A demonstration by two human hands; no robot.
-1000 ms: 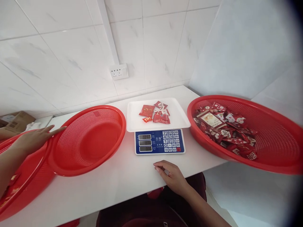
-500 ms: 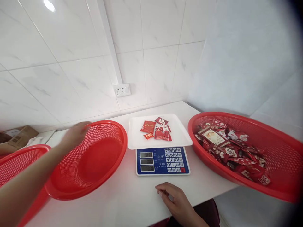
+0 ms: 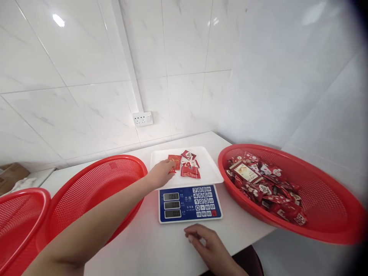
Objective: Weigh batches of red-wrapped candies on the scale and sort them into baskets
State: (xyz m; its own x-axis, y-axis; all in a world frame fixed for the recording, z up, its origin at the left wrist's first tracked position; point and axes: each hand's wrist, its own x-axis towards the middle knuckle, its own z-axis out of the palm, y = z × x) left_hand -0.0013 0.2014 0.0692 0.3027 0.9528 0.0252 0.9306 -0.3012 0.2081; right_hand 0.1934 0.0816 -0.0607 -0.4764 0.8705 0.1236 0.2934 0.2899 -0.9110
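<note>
On the white tray (image 3: 205, 165) of a weighing scale lie several red wrapped packets (image 3: 190, 171). My left hand (image 3: 161, 174) reaches in from the left, its fingers closed at the tray's left side on a small orange-red packet (image 3: 172, 170), which they partly hide. Behind those fingertips lies a flat red packet (image 3: 176, 159). Below the tray is the scale's blue keypad panel (image 3: 188, 204), with digits lit on its displays. My right hand (image 3: 208, 243) rests on the white table in front of the panel, fingers curled in, and nothing shows in them.
At right stands a red mesh basket (image 3: 330, 199) holding many red packets (image 3: 267, 188). Two more red baskets stand at left: one near the scale (image 3: 115, 166), one at the edge (image 3: 21, 214). A wall socket (image 3: 143, 119) is behind. A cardboard box (image 3: 11, 176) sits far left.
My left hand has moved right, from over the left basket to the small packet on the tray. My right hand stays by the scale. The whole view has shifted slightly.
</note>
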